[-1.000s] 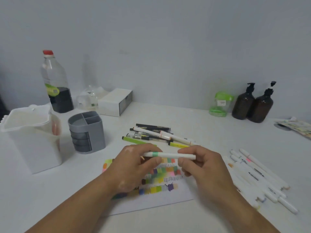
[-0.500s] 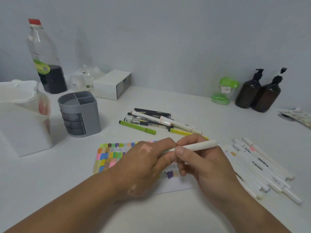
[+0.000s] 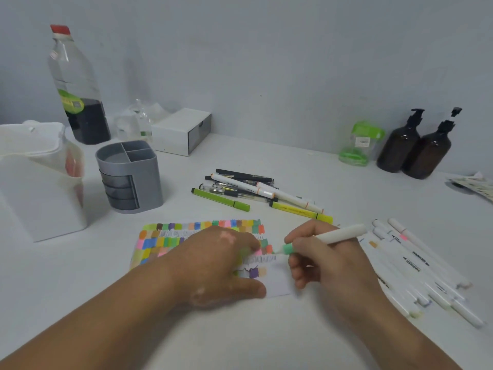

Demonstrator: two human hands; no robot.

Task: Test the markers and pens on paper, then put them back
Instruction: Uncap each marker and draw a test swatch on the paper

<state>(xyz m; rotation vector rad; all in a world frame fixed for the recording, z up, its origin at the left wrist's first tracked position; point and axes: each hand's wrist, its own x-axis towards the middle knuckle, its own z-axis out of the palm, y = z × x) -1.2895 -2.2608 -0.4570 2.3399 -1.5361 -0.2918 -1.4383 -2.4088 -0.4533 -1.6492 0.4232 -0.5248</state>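
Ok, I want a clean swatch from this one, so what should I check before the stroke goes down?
1. Cap off the white marker with the green collar: ok, green tip exposed.
2. Right hand grip: ok, fingers pinch the barrel near the tip.
3. White paper sheet covered in colour swatches held down: ok, left hand lies flat on it.
4. Bare paper near the tip: ok, a blank strip at the sheet's right edge.
5. Tip touching paper: cannot tell.
6. Cap's whereabouts: cannot tell, not visible.
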